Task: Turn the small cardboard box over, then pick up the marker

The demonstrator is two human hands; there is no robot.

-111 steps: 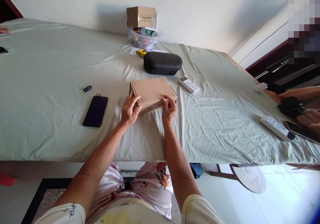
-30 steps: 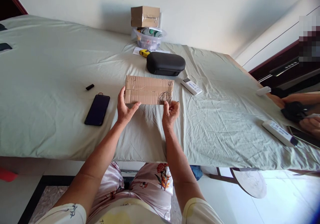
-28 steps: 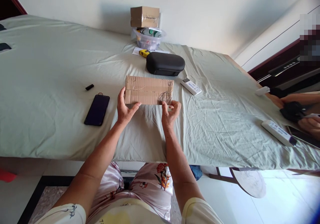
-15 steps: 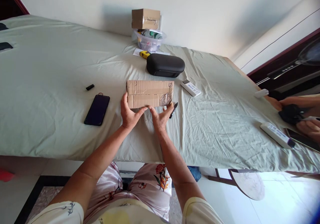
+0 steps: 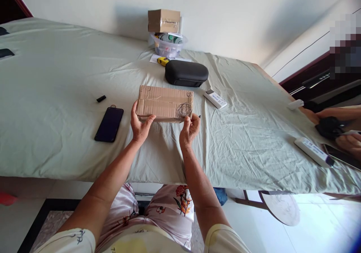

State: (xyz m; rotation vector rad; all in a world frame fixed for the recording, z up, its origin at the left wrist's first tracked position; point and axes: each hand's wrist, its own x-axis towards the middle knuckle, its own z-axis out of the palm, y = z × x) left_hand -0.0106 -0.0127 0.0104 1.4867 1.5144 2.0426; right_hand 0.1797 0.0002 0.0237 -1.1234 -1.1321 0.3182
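Observation:
A brown cardboard box (image 5: 162,101) with black scribbles at its right end is held between my two hands over the cloth-covered table. My left hand (image 5: 141,124) grips its left front corner, thumb along the front edge. At the right front corner, my right hand (image 5: 190,129) has its thumb on the front edge and its other fingers curled beside and behind the corner. The tip of a black pen (image 5: 199,116) peeks out beside my right hand, which covers the rest. To the left lies a dark phone (image 5: 109,124), with a small black cap-like piece (image 5: 101,98) behind it.
A black hard case (image 5: 186,73) sits behind the box, near a yellow tool (image 5: 163,61). Against the wall, a plastic basket (image 5: 168,49) bears another carton (image 5: 164,20). White packs (image 5: 215,99) lie to the right. Another person's hand (image 5: 349,144) shows at the right edge.
The box has shifted slightly left and tilted, showing more of its front side. My thumbs have moved apart along the front edge, and my right hand now covers most of the pen.

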